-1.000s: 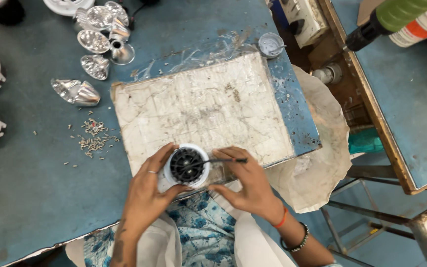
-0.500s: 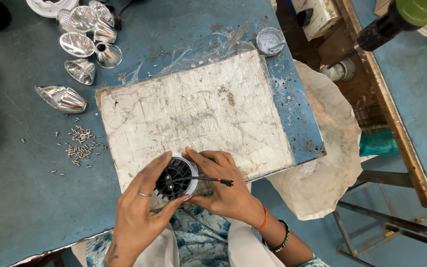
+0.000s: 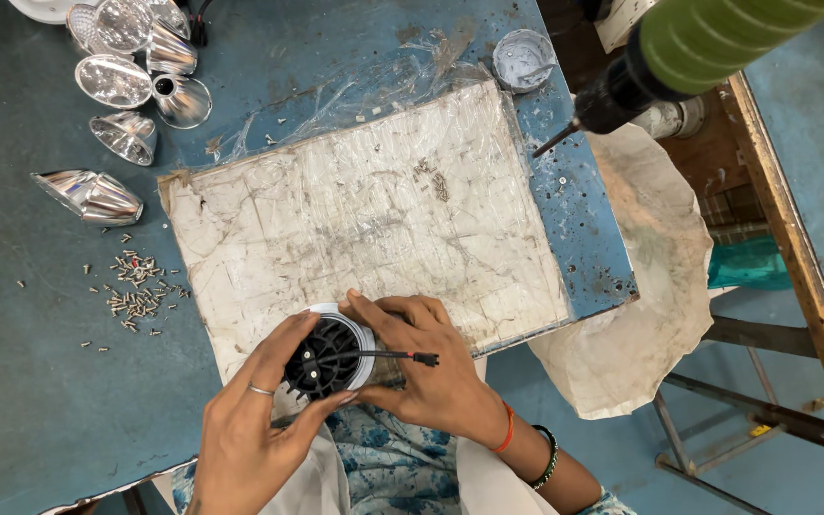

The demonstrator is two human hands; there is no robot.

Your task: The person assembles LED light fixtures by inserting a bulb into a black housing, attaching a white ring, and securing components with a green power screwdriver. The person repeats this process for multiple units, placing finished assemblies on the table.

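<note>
Head view: both hands cup one round lamp housing (image 3: 328, 358) with black fins at the near edge of the worktop (image 3: 40, 401), on a scratched white board (image 3: 364, 219). The left hand (image 3: 250, 429) grips its near side; the right hand (image 3: 431, 367) clamps the far side, one black lead (image 3: 383, 355) lying across its fingers. This looks like assembly, and steady holding matters. Six shiny reflectors (image 3: 112, 81) lie far left, beside one scatter of small screws (image 3: 140, 291).
</note>
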